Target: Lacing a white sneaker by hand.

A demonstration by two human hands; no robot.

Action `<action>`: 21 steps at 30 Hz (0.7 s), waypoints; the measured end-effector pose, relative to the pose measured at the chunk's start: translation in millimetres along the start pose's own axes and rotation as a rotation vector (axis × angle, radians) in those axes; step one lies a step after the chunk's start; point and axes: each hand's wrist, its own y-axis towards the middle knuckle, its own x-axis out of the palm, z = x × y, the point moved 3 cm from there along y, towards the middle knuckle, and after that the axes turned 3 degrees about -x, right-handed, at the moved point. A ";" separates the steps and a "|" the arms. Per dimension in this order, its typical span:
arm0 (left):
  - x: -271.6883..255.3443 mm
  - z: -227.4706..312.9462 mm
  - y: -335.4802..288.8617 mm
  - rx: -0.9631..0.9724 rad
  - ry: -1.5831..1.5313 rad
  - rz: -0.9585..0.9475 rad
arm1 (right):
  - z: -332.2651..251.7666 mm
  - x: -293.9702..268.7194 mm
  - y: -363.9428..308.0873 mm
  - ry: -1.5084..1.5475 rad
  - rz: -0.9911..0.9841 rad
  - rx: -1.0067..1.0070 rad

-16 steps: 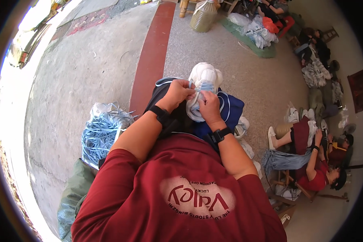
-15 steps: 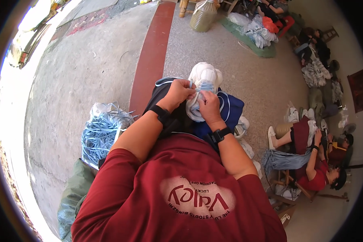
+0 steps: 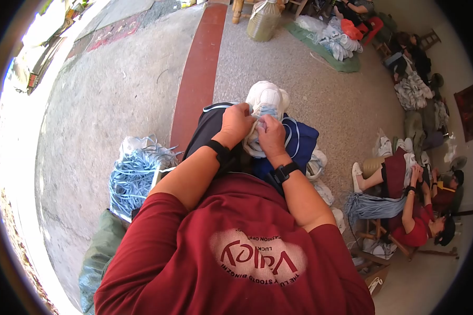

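A white shoe [image 3: 266,96] rests in my lap, toe pointing away from me, with a light blue shoelace [image 3: 268,111] crossing its front. My left hand [image 3: 237,125] is closed in a pinch at the left side of the lacing, with a bit of the blue lace at its fingertips. On the near right of the lacing, my right hand [image 3: 271,136] has its fingers curled and pinched against the shoe's opening. Its fingertips partly hide what they grip. Dark blue cloth [image 3: 302,139] lies under the shoe.
Left of me, a box holds a tangled heap of light blue laces [image 3: 134,176], beside a green sack [image 3: 104,247]. White shoes [image 3: 316,164] lie by my right side. Co-workers sit at the right, one near a lace bundle [image 3: 376,206]. A large jug [image 3: 264,22] stands ahead.
My left hand has turned and moved slightly down against the shoe's lacing; the lace end that stood above its fingers now shows less. My right hand has shifted slightly.
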 end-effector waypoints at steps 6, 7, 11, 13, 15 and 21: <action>2.7 2.1 -5.3 0.013 0.034 -0.015 | 4.0 1.0 -3.2 0.053 0.024 -0.017; 3.1 6.5 -8.0 0.091 0.130 -0.006 | 5.4 1.2 -3.3 0.049 0.059 -0.053; -1.0 9.5 -18.1 0.323 0.220 -0.018 | 3.3 2.6 -3.1 0.006 0.082 -0.113; 2.2 9.5 -19.2 0.314 0.238 -0.004 | 0.8 2.8 -2.8 -0.019 0.066 -0.087; 3.4 13.1 -19.6 0.307 0.255 0.011 | 0.9 4.1 -3.0 -0.046 0.050 -0.063; -3.9 4.7 -8.1 -0.099 0.098 -0.178 | -7.9 3.8 -2.2 -0.183 0.018 -0.127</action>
